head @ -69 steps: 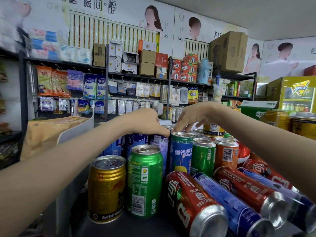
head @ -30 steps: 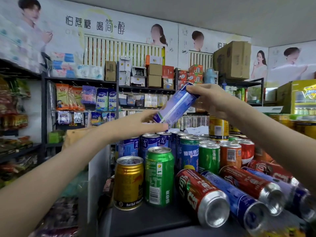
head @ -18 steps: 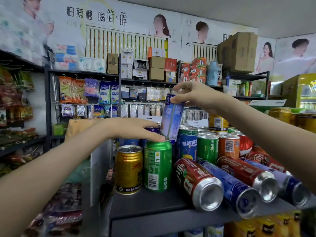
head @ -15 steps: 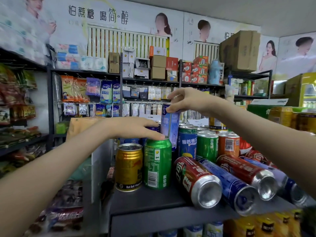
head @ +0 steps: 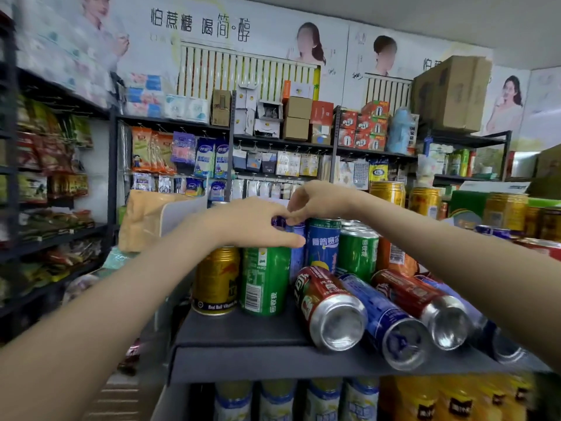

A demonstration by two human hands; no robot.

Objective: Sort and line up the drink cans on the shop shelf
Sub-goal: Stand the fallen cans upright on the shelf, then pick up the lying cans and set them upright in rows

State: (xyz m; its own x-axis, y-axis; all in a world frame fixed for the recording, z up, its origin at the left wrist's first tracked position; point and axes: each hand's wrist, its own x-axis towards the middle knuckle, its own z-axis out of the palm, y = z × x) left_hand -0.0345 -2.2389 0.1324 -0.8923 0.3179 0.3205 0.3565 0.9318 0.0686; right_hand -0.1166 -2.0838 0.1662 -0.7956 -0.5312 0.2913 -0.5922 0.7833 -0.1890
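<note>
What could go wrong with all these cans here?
The red metal can and dark blue metal can lie sideways at the grey shelf's front edge; a nudge might roll them off. The right hand pinches a pale blue can in a tight gap; the left hand beside it could topple the upright green can.

A large cardboard box [head: 452, 92] sits on a high rack at upper right. Smaller boxes [head: 299, 118] and red cartons [head: 362, 126] fill the upper middle, with tissue packs [head: 145, 98] further left. Snack packets [head: 48, 153] line the left edge. A brown paper bag [head: 142, 217] sits mid-left. Posters [head: 212, 28] span the top.
</note>
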